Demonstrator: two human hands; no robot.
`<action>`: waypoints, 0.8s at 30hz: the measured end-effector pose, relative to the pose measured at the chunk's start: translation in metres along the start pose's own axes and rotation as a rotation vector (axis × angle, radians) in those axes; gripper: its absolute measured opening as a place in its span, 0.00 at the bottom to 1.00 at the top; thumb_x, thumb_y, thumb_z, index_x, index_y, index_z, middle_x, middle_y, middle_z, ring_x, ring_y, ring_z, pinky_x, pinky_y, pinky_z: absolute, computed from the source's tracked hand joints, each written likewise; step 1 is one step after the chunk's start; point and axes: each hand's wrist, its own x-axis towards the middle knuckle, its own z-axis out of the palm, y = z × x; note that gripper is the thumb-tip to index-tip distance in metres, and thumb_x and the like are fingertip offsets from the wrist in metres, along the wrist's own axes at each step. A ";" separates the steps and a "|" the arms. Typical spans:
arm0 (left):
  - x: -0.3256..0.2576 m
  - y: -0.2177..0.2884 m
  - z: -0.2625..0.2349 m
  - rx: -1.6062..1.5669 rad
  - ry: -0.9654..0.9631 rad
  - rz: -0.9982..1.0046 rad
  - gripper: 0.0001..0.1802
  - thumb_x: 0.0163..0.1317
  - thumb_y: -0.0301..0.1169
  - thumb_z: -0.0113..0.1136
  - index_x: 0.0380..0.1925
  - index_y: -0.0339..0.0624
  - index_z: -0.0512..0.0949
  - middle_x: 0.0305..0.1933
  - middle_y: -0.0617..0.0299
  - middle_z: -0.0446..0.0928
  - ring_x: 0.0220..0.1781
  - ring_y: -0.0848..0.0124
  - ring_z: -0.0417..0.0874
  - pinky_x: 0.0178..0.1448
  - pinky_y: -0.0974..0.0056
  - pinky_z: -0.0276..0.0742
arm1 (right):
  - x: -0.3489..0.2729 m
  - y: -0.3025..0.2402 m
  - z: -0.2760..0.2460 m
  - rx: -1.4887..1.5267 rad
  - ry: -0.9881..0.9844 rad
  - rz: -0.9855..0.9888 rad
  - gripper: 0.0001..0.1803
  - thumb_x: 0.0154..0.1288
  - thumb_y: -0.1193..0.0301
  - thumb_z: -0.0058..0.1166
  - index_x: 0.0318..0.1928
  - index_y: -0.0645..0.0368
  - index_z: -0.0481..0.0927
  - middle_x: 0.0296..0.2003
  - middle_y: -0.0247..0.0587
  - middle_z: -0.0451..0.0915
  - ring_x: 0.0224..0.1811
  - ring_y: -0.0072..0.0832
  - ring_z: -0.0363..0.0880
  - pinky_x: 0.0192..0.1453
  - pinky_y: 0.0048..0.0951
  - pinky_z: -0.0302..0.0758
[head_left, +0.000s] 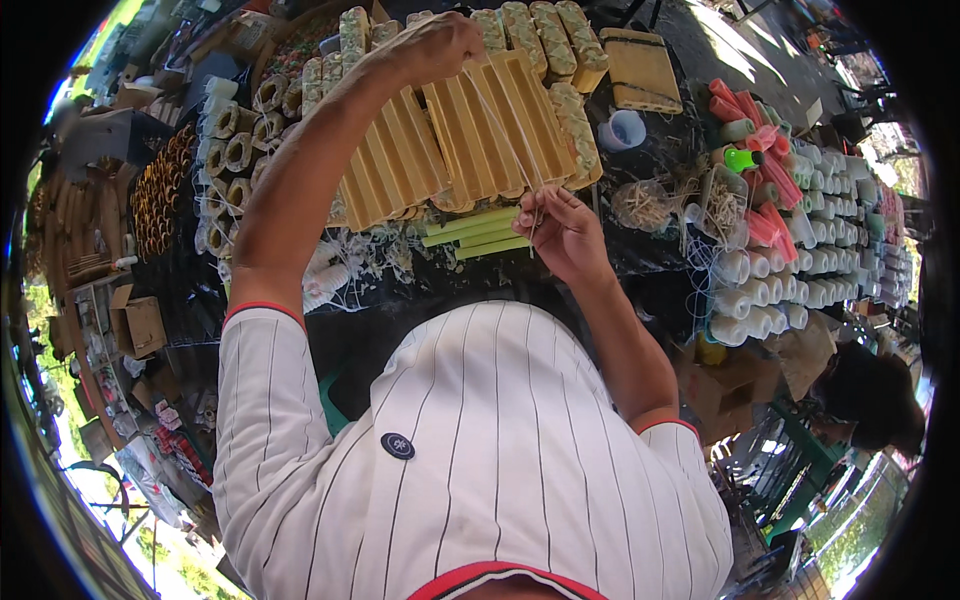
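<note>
A thin pale string [505, 130] runs slanting between my two hands over ridged tan blocks [495, 120]. My left hand [447, 47] is closed at the far end of the string, above the back of the blocks. Nearer to me, my right hand [562, 232] pinches the other part of the string between thumb and fingers, and a short tail hangs below it. Beside my right hand lie several light green sticks [475, 235] at the table's near side. Speckled tan bars [520, 35] stand in a row behind the ridged blocks.
A pale blue cup [622, 130] and a flat wooden board [640, 70] are at the right. Farther right stand many white cylinders [760, 290], pink rolls [770, 225] and a bag of short sticks [642, 205]. Hollow tan pieces [238, 152] crowd the left.
</note>
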 end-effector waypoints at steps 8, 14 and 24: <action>0.025 -0.030 0.028 0.051 0.065 0.322 0.03 0.71 0.23 0.57 0.43 0.42 0.77 0.40 0.51 0.79 0.48 0.48 0.82 0.51 0.48 0.79 | -0.001 -0.002 -0.004 -0.288 0.352 -0.069 0.10 0.83 0.67 0.54 0.45 0.62 0.81 0.46 0.49 0.89 0.44 0.37 0.89 0.55 0.39 0.85; 0.028 -0.017 0.022 0.180 0.125 0.291 0.03 0.65 0.20 0.66 0.37 0.34 0.87 0.43 0.54 0.82 0.46 0.56 0.85 0.51 0.52 0.84 | -0.005 -0.003 -0.006 -0.924 0.488 -0.112 0.16 0.82 0.63 0.56 0.51 0.66 0.84 0.46 0.46 0.89 0.45 0.36 0.89 0.55 0.37 0.83; -0.127 0.145 -0.087 -0.134 0.088 0.389 0.08 0.55 0.23 0.69 0.36 0.38 0.88 0.46 0.60 0.83 0.51 0.63 0.84 0.58 0.59 0.84 | 0.043 -0.071 0.054 -2.329 0.173 -0.633 0.46 0.62 0.35 0.67 0.65 0.62 0.82 0.71 0.60 0.71 0.75 0.54 0.66 0.76 0.60 0.57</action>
